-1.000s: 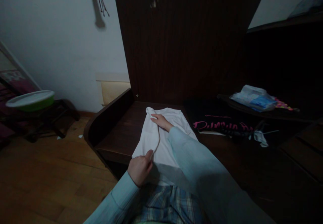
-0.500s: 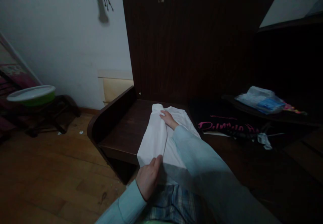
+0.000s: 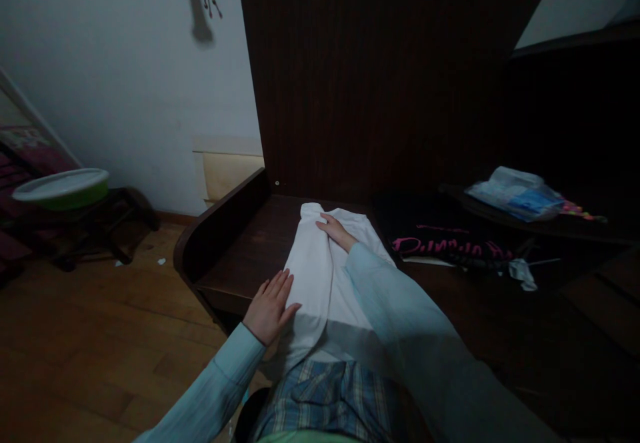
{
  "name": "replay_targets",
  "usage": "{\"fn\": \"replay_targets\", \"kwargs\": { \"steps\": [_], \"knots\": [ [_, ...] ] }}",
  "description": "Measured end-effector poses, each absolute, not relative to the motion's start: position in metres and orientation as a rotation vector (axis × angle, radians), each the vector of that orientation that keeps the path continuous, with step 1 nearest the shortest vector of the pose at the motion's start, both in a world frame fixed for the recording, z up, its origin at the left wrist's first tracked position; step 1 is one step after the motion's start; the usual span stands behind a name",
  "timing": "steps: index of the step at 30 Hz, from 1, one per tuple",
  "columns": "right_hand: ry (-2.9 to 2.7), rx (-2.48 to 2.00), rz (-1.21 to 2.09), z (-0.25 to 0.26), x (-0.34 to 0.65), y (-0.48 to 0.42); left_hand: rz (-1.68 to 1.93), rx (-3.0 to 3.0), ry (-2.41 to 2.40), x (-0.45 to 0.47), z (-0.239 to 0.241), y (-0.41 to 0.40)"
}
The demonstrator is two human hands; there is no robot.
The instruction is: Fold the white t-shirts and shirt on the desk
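Note:
A white garment [image 3: 320,276] lies lengthwise on a dark wooden surface [image 3: 250,256], its near end hanging over the front edge toward my lap. My left hand [image 3: 270,306] rests flat on the garment's left folded edge near the front, fingers stretched out and together. My right hand [image 3: 337,230] lies on the garment's far part, fingers extended along the fold, holding nothing that I can see. Both sleeves are pale blue.
A black garment with pink lettering [image 3: 440,243] lies to the right of the white one. A plastic-wrapped packet [image 3: 515,193] sits on a dark shelf at the right. A green basin with a white lid [image 3: 63,190] stands on a low stand at the left. Wooden floor lies below.
My left hand has let go of the garment's near left edge after folding it inward and now lies flat on the fold. My right hand stayed at the far end.

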State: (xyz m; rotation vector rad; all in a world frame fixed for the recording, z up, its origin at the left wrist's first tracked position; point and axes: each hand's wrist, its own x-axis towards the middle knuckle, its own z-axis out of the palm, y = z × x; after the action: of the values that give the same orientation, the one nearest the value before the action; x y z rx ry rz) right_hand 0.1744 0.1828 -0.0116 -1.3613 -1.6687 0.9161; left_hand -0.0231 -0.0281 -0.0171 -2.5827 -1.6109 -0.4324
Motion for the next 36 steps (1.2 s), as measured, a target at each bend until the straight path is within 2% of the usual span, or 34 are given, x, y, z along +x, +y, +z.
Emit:
{"fn": "replay_targets", "kwargs": {
  "steps": [3,7,12,17,23,25,28,30,36],
  "knots": [
    [-1.676,-1.451,0.792,-0.014,0.173,0.184,-0.308,-2.564,-1.674,-0.024,-0.017,-0.033],
    [-1.723,-1.592,0.629,-0.015,0.168,0.187,-0.312,-2.571,-1.717,-0.018,0.004,-0.028],
    [-1.816,-1.569,0.567,-0.008,0.166,0.181,-0.357,-2.676,-1.615,-0.007,0.008,-0.004],
    [-2.054,-1.402,0.265,0.001,0.17,0.145,-0.253,-2.791,-1.575,-0.005,0.004,-0.008],
    [-2.399,-1.302,0.259,-0.015,0.169,0.084,-0.152,-2.763,-1.885,-0.011,0.049,0.009],
    [-2.419,-1.314,0.237,-0.019,0.168,0.074,-0.326,-2.663,-2.013,-0.015,0.058,0.041],
    [-2.42,-1.325,0.212,-0.019,0.168,0.071,-0.774,-2.471,-2.208,-0.022,0.056,0.104],
    [-2.417,-1.316,0.21,-0.018,0.168,0.072,-1.052,-2.315,-2.508,-0.025,0.049,0.142],
    [-2.419,-1.318,0.204,-0.017,0.168,0.073,-1.15,-2.267,-2.67,-0.024,0.024,0.189]
  ]
}}
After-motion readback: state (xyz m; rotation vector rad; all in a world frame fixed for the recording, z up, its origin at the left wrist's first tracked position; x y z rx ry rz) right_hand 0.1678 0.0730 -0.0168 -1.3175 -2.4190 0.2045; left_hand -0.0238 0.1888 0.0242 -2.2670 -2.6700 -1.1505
